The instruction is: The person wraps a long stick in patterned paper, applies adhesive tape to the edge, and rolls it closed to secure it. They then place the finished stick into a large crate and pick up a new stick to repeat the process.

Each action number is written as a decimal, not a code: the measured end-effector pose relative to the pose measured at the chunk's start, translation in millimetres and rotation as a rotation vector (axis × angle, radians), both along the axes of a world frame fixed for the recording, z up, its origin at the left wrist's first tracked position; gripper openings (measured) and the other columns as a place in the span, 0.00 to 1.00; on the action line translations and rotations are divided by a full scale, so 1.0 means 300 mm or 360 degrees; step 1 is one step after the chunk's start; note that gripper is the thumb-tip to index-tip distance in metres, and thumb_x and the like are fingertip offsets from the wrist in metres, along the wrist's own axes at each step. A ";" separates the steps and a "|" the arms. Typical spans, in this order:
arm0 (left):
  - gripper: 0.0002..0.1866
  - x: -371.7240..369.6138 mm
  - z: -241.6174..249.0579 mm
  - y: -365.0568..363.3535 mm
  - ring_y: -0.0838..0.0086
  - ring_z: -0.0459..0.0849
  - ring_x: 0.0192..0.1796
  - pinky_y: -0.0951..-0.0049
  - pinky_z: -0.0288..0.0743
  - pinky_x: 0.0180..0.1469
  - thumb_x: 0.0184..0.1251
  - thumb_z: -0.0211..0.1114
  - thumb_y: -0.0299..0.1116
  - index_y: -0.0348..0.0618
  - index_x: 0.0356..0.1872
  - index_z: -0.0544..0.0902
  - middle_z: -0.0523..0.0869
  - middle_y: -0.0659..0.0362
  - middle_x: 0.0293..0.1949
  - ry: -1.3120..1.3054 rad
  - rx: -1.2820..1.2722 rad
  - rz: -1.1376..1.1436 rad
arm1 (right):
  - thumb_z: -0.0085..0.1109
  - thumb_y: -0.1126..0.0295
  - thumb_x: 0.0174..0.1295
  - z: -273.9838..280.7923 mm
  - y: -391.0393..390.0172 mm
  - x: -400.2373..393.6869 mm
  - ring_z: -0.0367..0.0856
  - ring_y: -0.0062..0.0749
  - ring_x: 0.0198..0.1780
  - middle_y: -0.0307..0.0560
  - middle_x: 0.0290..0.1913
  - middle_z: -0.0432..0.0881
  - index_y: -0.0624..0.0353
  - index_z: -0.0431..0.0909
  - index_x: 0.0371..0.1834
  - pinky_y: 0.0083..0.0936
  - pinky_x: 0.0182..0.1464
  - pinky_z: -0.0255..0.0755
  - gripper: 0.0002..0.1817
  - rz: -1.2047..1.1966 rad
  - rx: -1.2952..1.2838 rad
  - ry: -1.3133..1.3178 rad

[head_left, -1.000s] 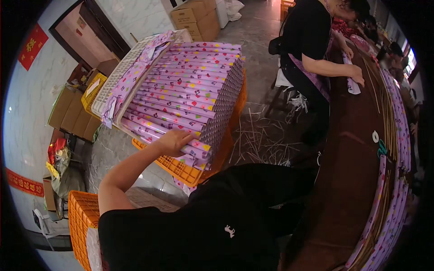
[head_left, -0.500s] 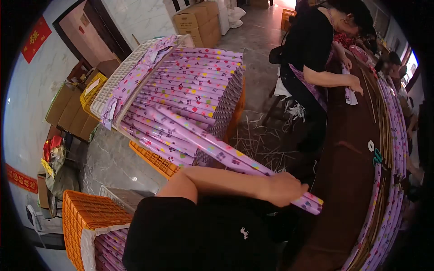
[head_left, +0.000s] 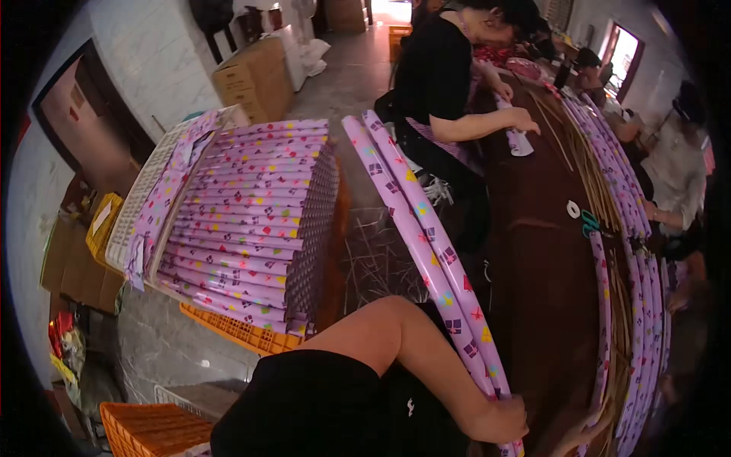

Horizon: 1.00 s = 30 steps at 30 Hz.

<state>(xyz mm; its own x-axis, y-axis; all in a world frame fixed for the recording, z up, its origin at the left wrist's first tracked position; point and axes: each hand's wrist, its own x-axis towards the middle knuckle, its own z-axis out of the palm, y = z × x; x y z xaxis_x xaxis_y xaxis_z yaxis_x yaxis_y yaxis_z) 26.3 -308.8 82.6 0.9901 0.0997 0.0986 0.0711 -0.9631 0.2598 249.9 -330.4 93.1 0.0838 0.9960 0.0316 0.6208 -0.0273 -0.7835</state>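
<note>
My left hand [head_left: 499, 420] is closed around the lower ends of two long lilac wrapping-paper rolls [head_left: 426, 228], printed with small coloured motifs. The rolls lie side by side and slant up and away to the left, their far ends raised between the crate and the co-worker. At the lower right, my right hand [head_left: 590, 433] reaches over the table with its fingers stretched out, partly blurred. Its fingertips are close to thin brown sticks [head_left: 620, 335] and a narrow lilac roll [head_left: 603, 305] on the brown tabletop [head_left: 544, 305].
On my left, a white crate [head_left: 137, 190] holds stacked lilac rolls [head_left: 236, 221]. An orange basket [head_left: 145, 430] stands below. A co-worker [head_left: 434, 76] handles a short roll across the table corner. Green-handled scissors [head_left: 588, 222] and a white tape ring [head_left: 572, 209] lie on the table. More people sit opposite.
The two rolls have swung away from the crate to the right and now point forward, with my left hand lower. My right hand has come into view over the table. The view has turned right.
</note>
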 end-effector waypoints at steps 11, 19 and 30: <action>0.19 0.167 -0.099 -0.314 0.57 0.86 0.41 0.57 0.76 0.42 0.65 0.58 0.38 0.34 0.50 0.79 0.86 0.45 0.42 -0.0425 0.0213 -0.0701 | 0.58 0.47 0.68 -0.008 -0.050 -0.240 0.78 0.31 0.59 0.49 0.61 0.78 0.62 0.64 0.72 0.30 0.62 0.74 0.37 0.0304 -0.1161 0.1760; 0.19 0.238 -0.112 -0.234 0.58 0.82 0.44 0.60 0.73 0.40 0.61 0.58 0.39 0.36 0.48 0.81 0.84 0.49 0.40 -0.0660 0.0317 -0.0791 | 0.70 0.57 0.59 0.030 -0.059 -0.186 0.77 0.29 0.55 0.49 0.55 0.80 0.64 0.72 0.65 0.26 0.58 0.71 0.34 0.0069 -0.0982 0.0982; 0.31 0.492 -0.103 -0.144 0.62 0.74 0.65 0.57 0.58 0.71 0.59 0.61 0.45 0.40 0.63 0.75 0.78 0.53 0.60 -0.1208 0.0166 -0.1442 | 0.70 0.60 0.56 0.011 -0.155 0.121 0.83 0.52 0.47 0.61 0.44 0.84 0.61 0.74 0.55 0.39 0.51 0.75 0.26 -0.0367 -0.0515 -0.0355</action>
<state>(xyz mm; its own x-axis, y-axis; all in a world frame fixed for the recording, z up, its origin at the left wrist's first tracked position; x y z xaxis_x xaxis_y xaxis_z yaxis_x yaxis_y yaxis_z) 173.8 -351.9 51.8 0.3807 -0.6505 0.6572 -0.7857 -0.6023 -0.1410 286.3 -377.0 96.5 0.3310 0.9137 -0.2357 0.7225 -0.4061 -0.5595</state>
